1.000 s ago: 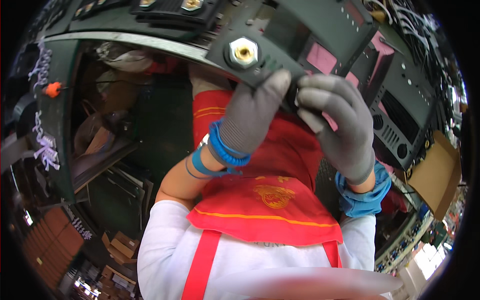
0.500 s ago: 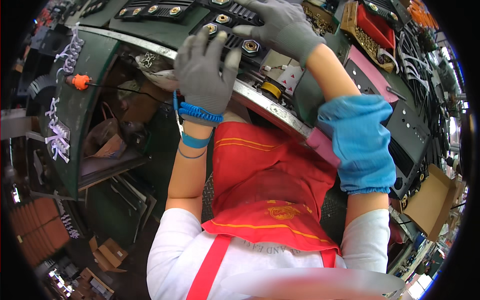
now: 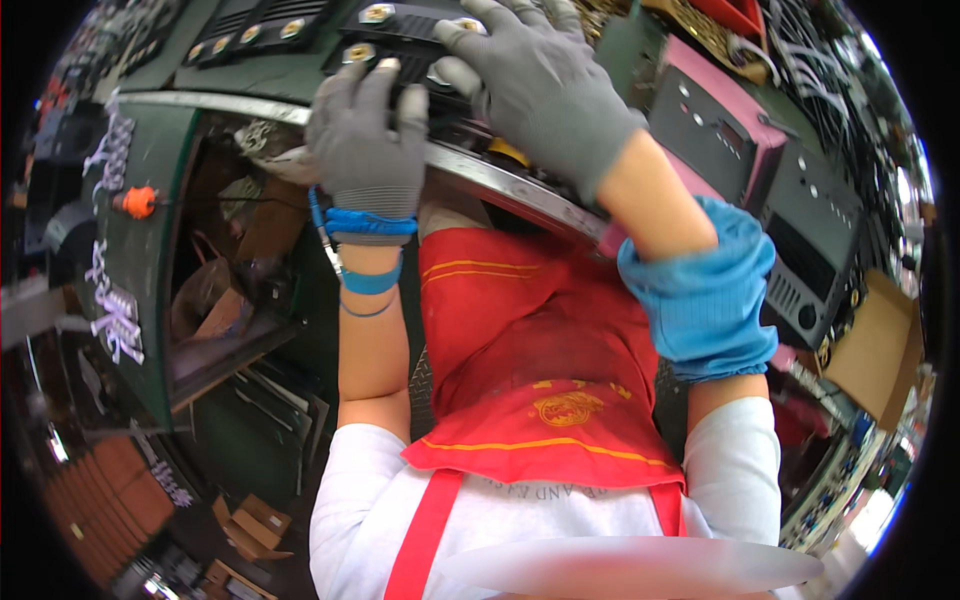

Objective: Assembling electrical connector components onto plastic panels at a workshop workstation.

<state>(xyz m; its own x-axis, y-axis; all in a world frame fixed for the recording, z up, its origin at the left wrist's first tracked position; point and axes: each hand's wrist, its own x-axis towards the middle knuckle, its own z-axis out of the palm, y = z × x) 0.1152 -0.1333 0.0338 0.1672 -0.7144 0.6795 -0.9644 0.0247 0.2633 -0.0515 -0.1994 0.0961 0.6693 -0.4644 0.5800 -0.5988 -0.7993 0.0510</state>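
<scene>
My left hand [image 3: 368, 145], in a grey glove with a blue coiled wrist cord, reaches over the table's metal edge. Its fingers are apart, the tips at a black slotted panel [image 3: 405, 48] beside a brass hex fitting [image 3: 358, 53]. My right hand [image 3: 550, 105], gloved in grey too, lies over the same panel's right side with fingers spread. The thumb and forefinger are near another brass fitting [image 3: 468, 26], partly covered. I see nothing held in either hand; what lies under the right palm is hidden.
More black panels with brass fittings [image 3: 250, 34] lie at the far left. To the right are a pink sheet [image 3: 683, 62], a dark plate with holes [image 3: 702, 122], and bundled cables [image 3: 810, 70]. An open cardboard box [image 3: 870, 340] stands at right. An orange plug [image 3: 138, 202] hangs at left.
The whole view has shifted. My right hand has come nearer to me, over the panel's near right part, and covers the yellow roll and white parts seen before. The left hand stays at the panel.
</scene>
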